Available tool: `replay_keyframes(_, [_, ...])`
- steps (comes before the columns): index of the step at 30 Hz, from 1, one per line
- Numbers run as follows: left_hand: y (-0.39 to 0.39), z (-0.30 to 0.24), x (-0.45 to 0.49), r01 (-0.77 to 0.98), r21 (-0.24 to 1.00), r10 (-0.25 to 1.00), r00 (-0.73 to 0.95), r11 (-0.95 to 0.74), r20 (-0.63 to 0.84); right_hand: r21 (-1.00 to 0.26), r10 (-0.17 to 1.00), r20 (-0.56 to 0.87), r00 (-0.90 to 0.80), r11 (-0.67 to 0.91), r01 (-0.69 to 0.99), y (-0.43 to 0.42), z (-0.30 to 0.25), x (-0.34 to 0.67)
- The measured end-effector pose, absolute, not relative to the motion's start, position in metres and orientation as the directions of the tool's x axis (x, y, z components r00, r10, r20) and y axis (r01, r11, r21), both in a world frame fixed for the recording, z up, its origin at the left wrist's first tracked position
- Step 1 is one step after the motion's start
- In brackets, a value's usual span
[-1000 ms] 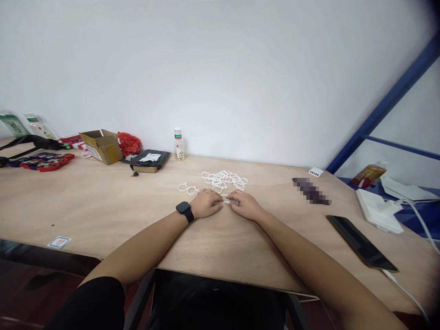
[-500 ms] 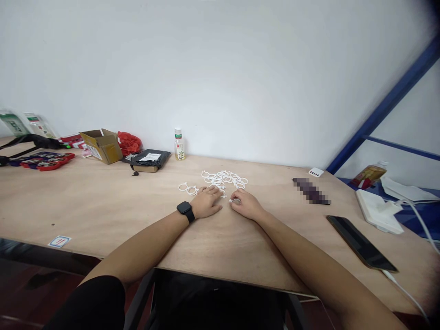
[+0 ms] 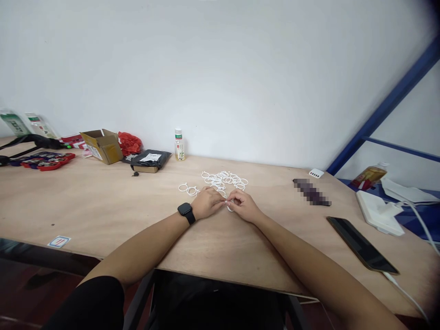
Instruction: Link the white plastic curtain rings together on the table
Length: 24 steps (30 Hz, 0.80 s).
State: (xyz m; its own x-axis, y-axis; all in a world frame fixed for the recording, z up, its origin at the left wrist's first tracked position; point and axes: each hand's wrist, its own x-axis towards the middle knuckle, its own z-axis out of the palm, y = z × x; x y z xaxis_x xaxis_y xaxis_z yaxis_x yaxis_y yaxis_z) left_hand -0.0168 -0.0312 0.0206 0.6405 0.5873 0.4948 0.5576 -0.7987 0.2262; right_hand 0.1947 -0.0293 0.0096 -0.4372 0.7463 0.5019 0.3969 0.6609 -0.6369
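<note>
A white curtain ring (image 3: pixel 230 208) is held between my two hands, just above the wooden tabletop. My right hand (image 3: pixel 243 205) is closed around it, with thumb and fingers pinched together. My left hand (image 3: pixel 207 203), with a black watch on its wrist, is closed too, its thumb and fingertips meeting at the small end piece of the same ring. Just behind my hands lies a loose pile of white curtain rings (image 3: pixel 224 177). Beside my left hand, a ring (image 3: pixel 183 187) and another one partly overlapping lie apart from that pile.
A clear bottle (image 3: pixel 179 145) stands by the wall. To its left are a black parcel (image 3: pixel 151 160), an open cardboard box (image 3: pixel 105 149) and a red bag (image 3: pixel 129 143). On the right lie a phone (image 3: pixel 360 244) with its cable and a white power strip (image 3: pixel 378 213).
My left hand has come off the tabletop near the pile and moved right, fingers now pinched. It meets my right hand at the ring, which has turned downward.
</note>
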Motion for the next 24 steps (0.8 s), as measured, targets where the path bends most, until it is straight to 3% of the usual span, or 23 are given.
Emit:
replay_keyframes(13, [-0.0297, 0.0185, -0.0164, 0.541, 0.216, 0.536, 0.548, -0.813, 0.642, -0.541, 0.663, 0.649, -0.374, 0.747, 0.386, -0.0392, 0.0160, 0.1910])
replay_keyframes(24, [-0.0342, 0.0222, -0.0150, 0.574, 0.271, 0.590, 0.491, -0.772, 0.642, -0.521, 0.670, 0.658, -0.344, 0.735, 0.434, -0.0392, 0.0139, 0.1921])
